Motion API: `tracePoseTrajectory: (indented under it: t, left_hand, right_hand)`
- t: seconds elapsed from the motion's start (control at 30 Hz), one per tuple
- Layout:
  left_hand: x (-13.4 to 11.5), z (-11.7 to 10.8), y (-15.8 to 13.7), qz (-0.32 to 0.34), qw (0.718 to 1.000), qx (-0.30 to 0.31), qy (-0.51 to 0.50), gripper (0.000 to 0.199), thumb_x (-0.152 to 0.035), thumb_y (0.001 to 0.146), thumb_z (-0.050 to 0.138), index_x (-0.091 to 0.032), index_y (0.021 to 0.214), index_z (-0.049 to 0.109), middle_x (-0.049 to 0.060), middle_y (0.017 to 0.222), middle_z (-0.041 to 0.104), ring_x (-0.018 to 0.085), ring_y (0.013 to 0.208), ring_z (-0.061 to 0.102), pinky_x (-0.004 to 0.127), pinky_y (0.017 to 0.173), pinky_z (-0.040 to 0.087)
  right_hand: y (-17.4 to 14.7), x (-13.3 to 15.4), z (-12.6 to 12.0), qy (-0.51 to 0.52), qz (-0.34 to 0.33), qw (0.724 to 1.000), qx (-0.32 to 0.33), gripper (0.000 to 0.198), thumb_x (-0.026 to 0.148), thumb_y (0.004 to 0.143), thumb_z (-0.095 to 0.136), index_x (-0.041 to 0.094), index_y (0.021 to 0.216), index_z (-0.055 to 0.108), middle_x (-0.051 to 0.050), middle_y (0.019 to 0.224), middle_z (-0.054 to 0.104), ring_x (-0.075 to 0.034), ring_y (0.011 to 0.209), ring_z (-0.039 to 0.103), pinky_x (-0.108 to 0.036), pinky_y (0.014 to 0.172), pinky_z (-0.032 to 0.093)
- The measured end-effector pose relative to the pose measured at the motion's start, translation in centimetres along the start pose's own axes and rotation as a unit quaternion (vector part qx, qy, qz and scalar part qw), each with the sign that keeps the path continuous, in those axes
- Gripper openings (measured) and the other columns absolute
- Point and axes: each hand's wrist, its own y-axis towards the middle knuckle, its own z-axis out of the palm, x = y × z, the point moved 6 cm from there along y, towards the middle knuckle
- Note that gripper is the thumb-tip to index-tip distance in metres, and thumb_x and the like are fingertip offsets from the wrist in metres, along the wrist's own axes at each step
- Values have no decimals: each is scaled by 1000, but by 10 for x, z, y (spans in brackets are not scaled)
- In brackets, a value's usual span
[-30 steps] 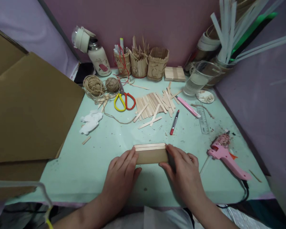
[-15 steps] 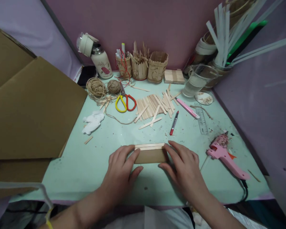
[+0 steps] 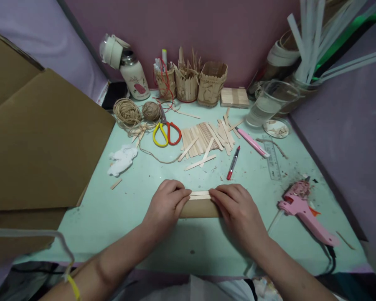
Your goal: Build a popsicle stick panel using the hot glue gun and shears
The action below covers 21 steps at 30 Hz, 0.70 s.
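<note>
A small brown cardboard rectangle (image 3: 200,210) lies flat on the table near its front. Two pale craft sticks (image 3: 200,195) run side by side along its far edge. My left hand (image 3: 166,205) pinches their left ends, thumb and fingertips together. At the right ends, my right hand (image 3: 240,209) is closed the same way, its fingertips on the sticks. Both hands cover the ends of the sticks and the sides of the cardboard.
Beyond my hands lie loose craft sticks (image 3: 199,140), scissors (image 3: 167,133), twine (image 3: 127,113) and a red marker (image 3: 233,163). A pink glue gun (image 3: 310,213) rests at right, near a clear ruler (image 3: 272,161). A water cup (image 3: 265,106) stands behind. Large cardboard (image 3: 47,142) fills the left.
Both hands have shifted inward along the sticks, and their spread fingers have closed into pinches at the ends. The view has turned slightly left.
</note>
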Motion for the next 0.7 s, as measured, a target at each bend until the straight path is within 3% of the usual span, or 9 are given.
tracePoseTrajectory:
  t: [0.2,0.37,0.53,0.63,0.7]
  left_hand:
    - [5,2,2,-56,998,20,-31,18,-12,88,57,-20,91,74,4,88,65,18,87,56,31,76,48]
    - [7,3,6,-62,997,23,-46,18,-12,88,57,-21,87,73,3,85,65,17,84,57,31,74,49]
    - [2,1,1,7,1000,-11,-6,19,-14,91,53,-20,90,72,4,85,66,17,83,57,32,73,49]
    - [-6,0,-11,71,995,-36,55,21,-15,94,51,-19,106,68,5,96,68,19,91,56,35,80,47]
    - [-11,2,-20,98,991,-23,88,25,-16,95,50,-19,116,63,5,105,68,20,99,55,36,86,45]
  right_hand:
    - [2,-5,3,44,29,998,-16,13,10,90,59,12,95,71,-9,90,66,-21,85,55,-35,74,48]
    - [3,-7,4,60,45,997,-15,14,10,90,58,15,94,71,-8,87,66,-20,83,55,-34,71,49]
    - [5,-4,0,52,36,998,-20,17,12,92,56,18,95,71,-7,86,67,-20,81,56,-34,70,50]
    - [2,3,-5,29,2,999,-24,19,13,92,56,17,105,69,-10,97,70,-22,89,58,-39,76,51]
    - [-3,12,-6,8,-33,999,-19,22,15,92,57,15,112,66,-12,105,70,-24,95,58,-41,80,50]
